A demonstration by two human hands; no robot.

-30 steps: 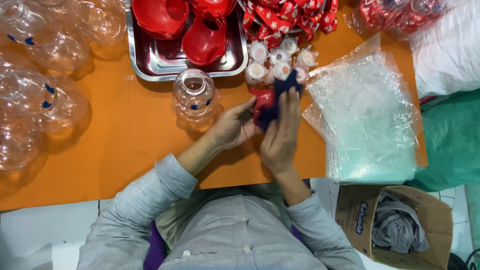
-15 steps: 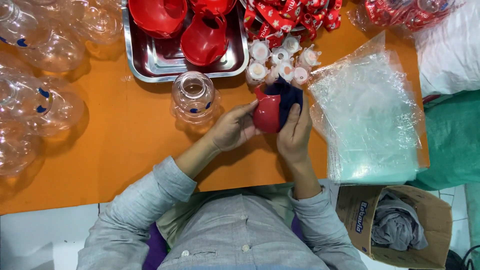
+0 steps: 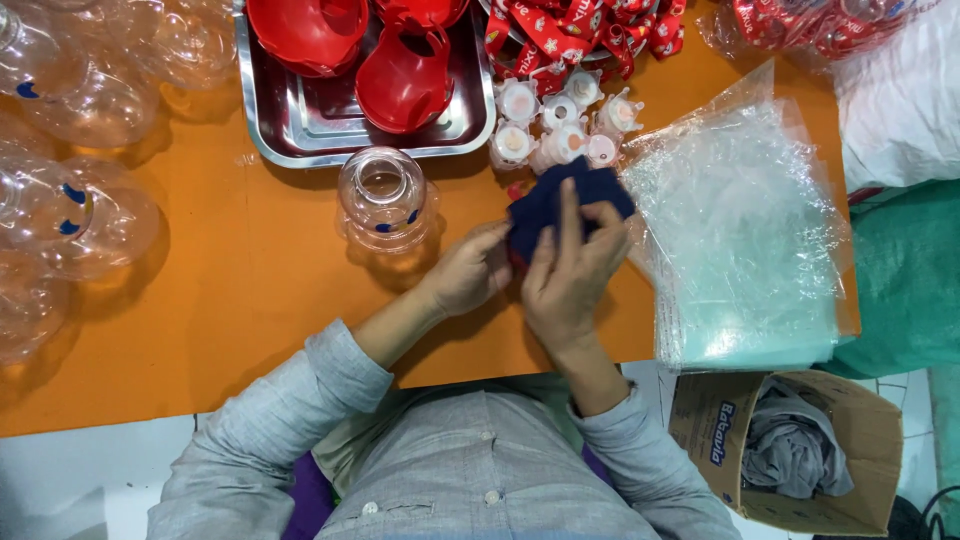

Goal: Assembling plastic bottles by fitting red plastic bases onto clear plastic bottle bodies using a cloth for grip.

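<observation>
My left hand and my right hand meet over the orange table, both holding a dark blue cloth. The cloth wraps a red plastic piece, of which only a sliver shows at its left edge. My right fingers press flat on the cloth from above. A clear plastic bottle stands upright just left of my left hand. Small white caps cluster right behind the cloth.
A steel tray with red plastic pieces sits at the back. Clear bottles pile at the left. A stack of clear plastic bags lies at the right, red ribbons behind, a cardboard box on the floor.
The red piece, visible half a second ago, is now covered by the blue cloth. My right hand has shifted over the cloth's top.
</observation>
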